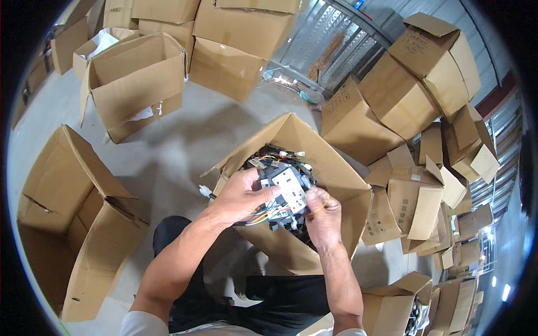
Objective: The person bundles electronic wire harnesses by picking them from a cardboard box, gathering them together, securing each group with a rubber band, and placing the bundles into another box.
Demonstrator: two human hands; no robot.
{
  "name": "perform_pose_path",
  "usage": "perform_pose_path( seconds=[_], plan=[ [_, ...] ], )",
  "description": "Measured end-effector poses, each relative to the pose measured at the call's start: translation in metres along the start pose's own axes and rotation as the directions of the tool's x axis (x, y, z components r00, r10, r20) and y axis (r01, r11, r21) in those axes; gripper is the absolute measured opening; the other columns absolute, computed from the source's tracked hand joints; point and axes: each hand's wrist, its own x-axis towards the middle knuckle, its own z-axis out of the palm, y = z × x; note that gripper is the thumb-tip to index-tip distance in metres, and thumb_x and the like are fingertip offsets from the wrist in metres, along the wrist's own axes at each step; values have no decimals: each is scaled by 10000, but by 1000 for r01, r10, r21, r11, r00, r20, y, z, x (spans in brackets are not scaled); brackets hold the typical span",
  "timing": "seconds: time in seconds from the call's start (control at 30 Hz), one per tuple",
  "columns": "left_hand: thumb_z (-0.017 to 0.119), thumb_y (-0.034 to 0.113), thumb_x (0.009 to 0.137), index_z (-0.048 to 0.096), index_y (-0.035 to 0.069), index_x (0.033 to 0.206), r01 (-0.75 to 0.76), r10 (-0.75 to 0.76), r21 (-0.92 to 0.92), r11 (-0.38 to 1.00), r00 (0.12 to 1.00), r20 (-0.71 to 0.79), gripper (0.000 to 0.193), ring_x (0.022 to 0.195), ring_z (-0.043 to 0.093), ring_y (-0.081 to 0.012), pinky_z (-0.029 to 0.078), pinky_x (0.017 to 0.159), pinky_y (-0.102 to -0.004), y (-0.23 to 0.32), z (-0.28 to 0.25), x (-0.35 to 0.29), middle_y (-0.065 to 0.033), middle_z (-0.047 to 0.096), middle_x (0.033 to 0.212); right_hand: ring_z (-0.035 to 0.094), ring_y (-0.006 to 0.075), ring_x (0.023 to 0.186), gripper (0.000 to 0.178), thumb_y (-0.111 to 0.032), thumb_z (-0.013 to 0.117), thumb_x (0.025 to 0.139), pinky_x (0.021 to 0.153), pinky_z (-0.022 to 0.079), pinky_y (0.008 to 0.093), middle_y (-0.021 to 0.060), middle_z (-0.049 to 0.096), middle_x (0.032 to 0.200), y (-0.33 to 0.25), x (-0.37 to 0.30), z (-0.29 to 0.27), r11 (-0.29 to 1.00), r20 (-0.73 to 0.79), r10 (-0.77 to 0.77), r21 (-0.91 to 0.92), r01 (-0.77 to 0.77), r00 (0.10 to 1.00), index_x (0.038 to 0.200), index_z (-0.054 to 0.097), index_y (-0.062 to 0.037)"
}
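A grey boxy unit with a pale, slotted plate (288,187) sits between the two hands, just above the contents of an open carton (336,168) in front of the person. The left hand (245,193) grips the unit's left side, its thumb laid over the near face; the other fingers are mostly hidden, so how far they wrap behind cannot be told. The right hand (324,215) is beside the unit's right edge, thumb and forefinger closed together on what appears to be a thin yellow wire (320,209). Coloured wires (270,214) spread out below the plate. The step in hand looks like sorting or freeing wiring on the unit; the next move seems to call for a steady left hold and a careful pull that does not snag other strands. Inside the carton lies a tangle of dark cables and small parts (274,150), some with white plugs, and one white connector (205,191) pokes out past its left side. Farther out on the floor (216,115), a tall open box (106,246) stands at left, its depths shadowed; another box (386,313) at lower right contains dark and white pieces (414,317), too small to identify.
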Motion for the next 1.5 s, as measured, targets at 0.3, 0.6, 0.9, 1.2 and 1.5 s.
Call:
perform_pose_path(
  seconds=[0.3, 0.6, 0.9, 1.2, 1.5],
  plan=[
    [659, 73, 935, 622, -35, 1093, -212, 222, 83, 974, 965, -141, 195, 846, 604, -84, 524, 752, -267, -10, -3, 4, -44, 672, 958, 562, 56, 770, 182, -149, 771, 868, 734, 485, 230, -6, 676, 870, 10, -10, 20, 967, -92, 82, -232, -101, 992, 975, 718, -11],
    [639, 105, 955, 607, -36, 1132, -189, 207, 183, 965, 975, -83, 229, 843, 593, -62, 513, 740, -252, 0, -5, 4, -16, 652, 949, 579, 68, 751, 154, -116, 777, 855, 713, 507, 246, 6, 690, 861, 19, -14, 16, 958, -86, 61, -276, -83, 994, 953, 723, -11],
    [616, 96, 957, 608, -33, 1193, -179, 200, 238, 955, 978, -66, 269, 857, 583, -61, 509, 764, -263, 4, -7, 2, -18, 666, 971, 609, 113, 732, 170, -136, 792, 837, 685, 530, 286, 33, 700, 873, 18, -17, 18, 945, -81, 56, -318, -79, 995, 958, 726, -38],
    [628, 100, 957, 615, -37, 1171, -178, 205, 258, 950, 975, -84, 255, 840, 575, -55, 502, 744, -246, 6, -6, 0, 0, 648, 945, 572, 64, 717, 156, -144, 771, 864, 670, 496, 242, 5, 687, 828, 14, -20, 24, 945, -59, 68, -315, -84, 996, 957, 732, -24],
    [628, 94, 956, 613, -37, 1170, -151, 177, 240, 959, 980, -91, 252, 835, 570, -54, 500, 742, -246, 8, -4, 0, -4, 642, 931, 610, 115, 714, 164, -159, 797, 835, 661, 534, 283, 37, 699, 847, 16, -19, 20, 938, -84, 86, -329, -110, 993, 920, 717, -45]
  ],
)
